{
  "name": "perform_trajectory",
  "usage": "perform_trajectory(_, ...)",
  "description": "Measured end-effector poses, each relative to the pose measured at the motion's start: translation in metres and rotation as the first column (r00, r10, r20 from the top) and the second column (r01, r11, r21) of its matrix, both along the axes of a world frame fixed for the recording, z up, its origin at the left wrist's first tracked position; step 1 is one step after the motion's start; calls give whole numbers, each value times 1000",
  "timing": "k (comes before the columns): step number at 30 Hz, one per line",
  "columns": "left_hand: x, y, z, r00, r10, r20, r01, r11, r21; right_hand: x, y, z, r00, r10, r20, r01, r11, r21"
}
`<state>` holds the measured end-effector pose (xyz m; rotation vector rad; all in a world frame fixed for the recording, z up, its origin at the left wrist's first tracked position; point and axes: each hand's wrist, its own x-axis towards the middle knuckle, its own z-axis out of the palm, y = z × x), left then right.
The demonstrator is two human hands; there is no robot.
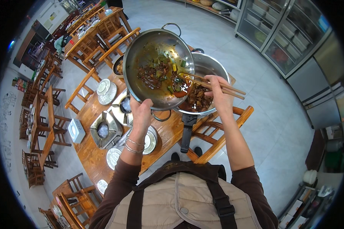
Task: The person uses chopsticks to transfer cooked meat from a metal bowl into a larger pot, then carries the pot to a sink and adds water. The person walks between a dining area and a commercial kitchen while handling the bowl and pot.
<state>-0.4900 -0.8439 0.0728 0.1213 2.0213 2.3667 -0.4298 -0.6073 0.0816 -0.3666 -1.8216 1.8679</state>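
Stainless steel all over this shot, lol. What's the left hand (141,109) doing?

— It's gripping the near rim of a wide, round, silvery steel pan with 2 loop handles (139,51), thumb hooking over the edge. 2 thin silver bangles (134,149) are circling that wrist.

— And the right hand (221,91)?

— Closing around 2 long, light-brown chopsticks (233,91). Their tips are poking left into the pan, by the side that's overlapping the pot.

— Which pot?

— Deep, round, shiny metal pot with a long black handle (216,66). It's sitting just right of the pan and partly below it. Can't tell what it's resting on, the pan's blocking too much.

— So where's the food?

— Both places. Glossy dark-brown chunks with green pieces (154,74) are lying in the pan, and reddish oily liquid is pooling toward the pot side, so the pan's looking tilted that way. More brown, saucy chunks (198,100) are filling the bottom of the pot.

— What's around it?

— Long, orange-brown wooden table (88,154) is stretching out underneath. A pale blue-and-white tissue box (77,131) is standing at its left edge, some stacked whitish plates (103,87) are sitting farther back, and an orange-brown wooden chair (222,143) is standing near the pot's handle.
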Motion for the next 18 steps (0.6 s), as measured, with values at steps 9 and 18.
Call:
perform_trajectory(9, 3, 4, 8, 1000, -3, -19, 4, 1000, 21, 11, -6, 2, 994, 76, 83, -73, 996, -44)
perform_trajectory(18, 3, -2, 3, 1000, 15, -27, -15, 1000, 11, 13, -5, 14, 997, 8, 78, -6, 1000, -25)
